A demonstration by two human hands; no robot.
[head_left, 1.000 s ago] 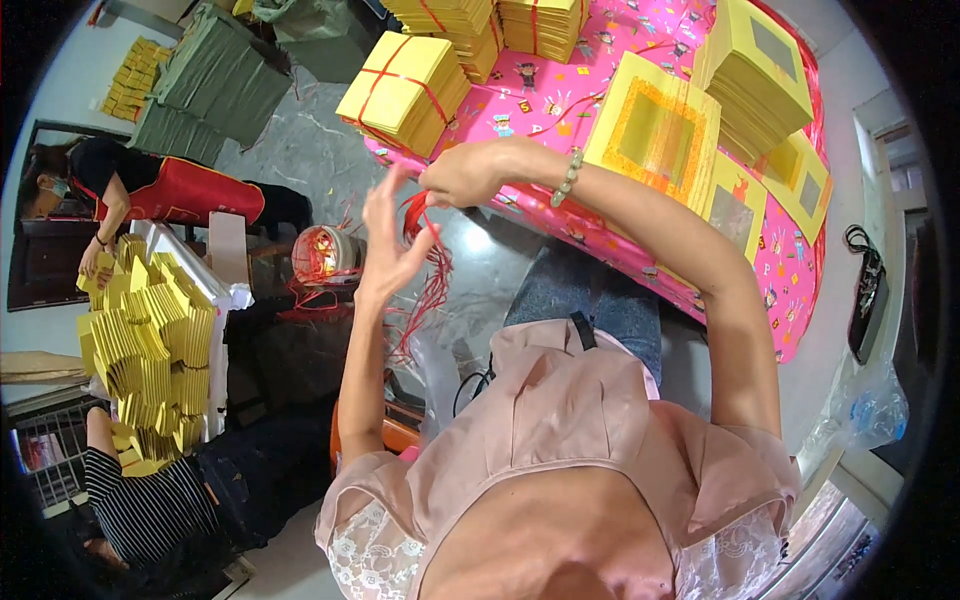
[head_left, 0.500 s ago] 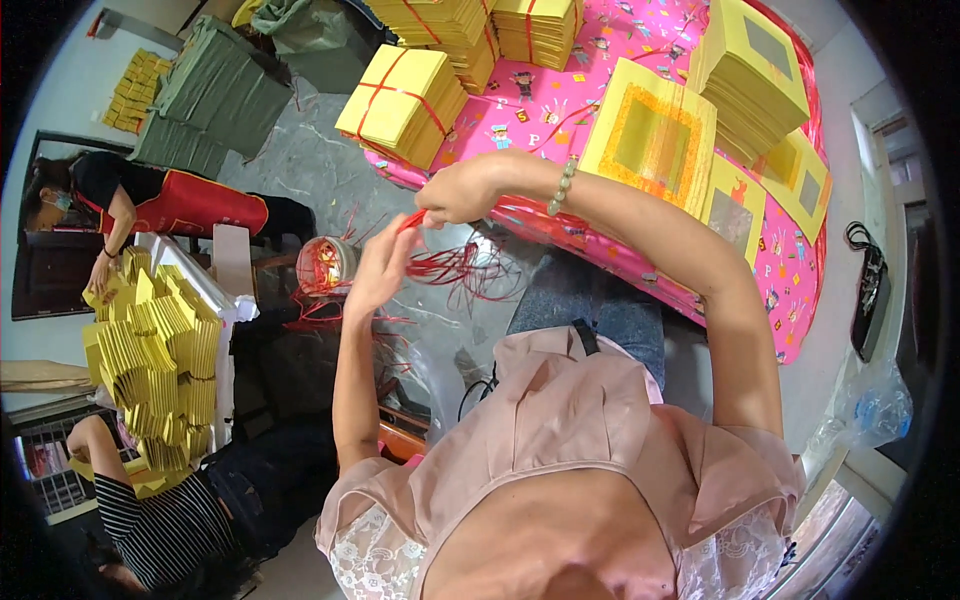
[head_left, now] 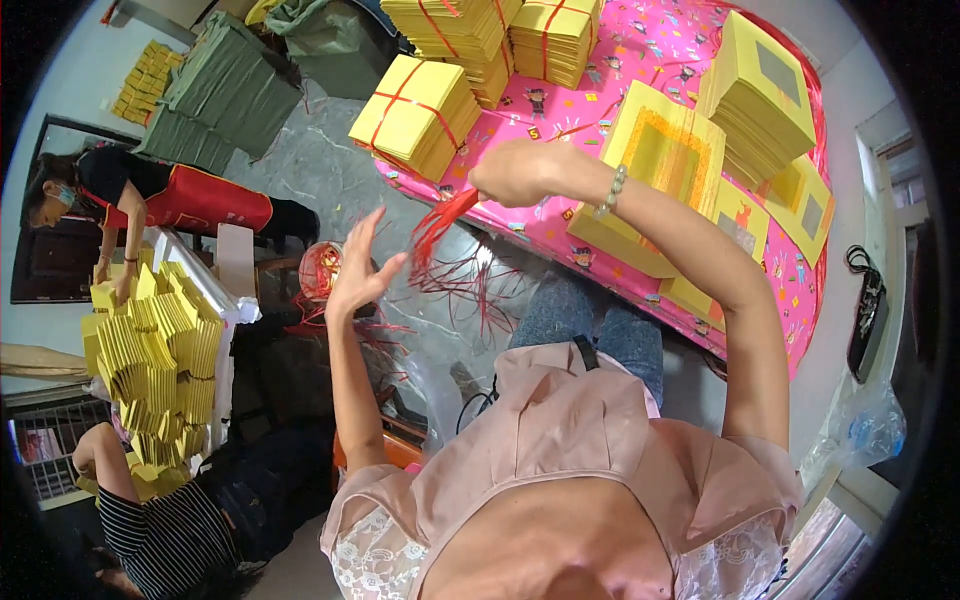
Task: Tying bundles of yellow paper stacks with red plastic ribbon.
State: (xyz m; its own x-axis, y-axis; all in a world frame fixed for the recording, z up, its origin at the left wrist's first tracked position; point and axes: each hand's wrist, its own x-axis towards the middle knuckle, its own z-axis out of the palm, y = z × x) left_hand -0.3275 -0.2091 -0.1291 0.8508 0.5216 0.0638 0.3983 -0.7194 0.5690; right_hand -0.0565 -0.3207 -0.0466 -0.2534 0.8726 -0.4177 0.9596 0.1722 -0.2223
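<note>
A bundle of thin red plastic strings [head_left: 437, 230] hangs from the closed fist of my right hand [head_left: 522, 172], just off the near edge of the pink table. The loose ends spread downward over the floor. My left hand [head_left: 362, 272] is to the left of the bundle, fingers and thumb apart, with nothing in it. Beyond my right hand stands a stack of yellow paper [head_left: 415, 112] tied crosswise with red string. A thicker yellow stack with an orange-bordered gold panel [head_left: 665, 165] lies on the table beside my right forearm.
The table has a pink patterned cover [head_left: 530, 125]. More tied yellow stacks [head_left: 550, 45] and a tall untied stack [head_left: 765, 85] stand on it. A round tub [head_left: 320, 270] stands left of my left hand. Two people handle folded yellow paper [head_left: 160, 350] at a left-hand table.
My left hand has let go of the red strings and opened, moving left. My right hand has moved right, drawing the bundle along with it.
</note>
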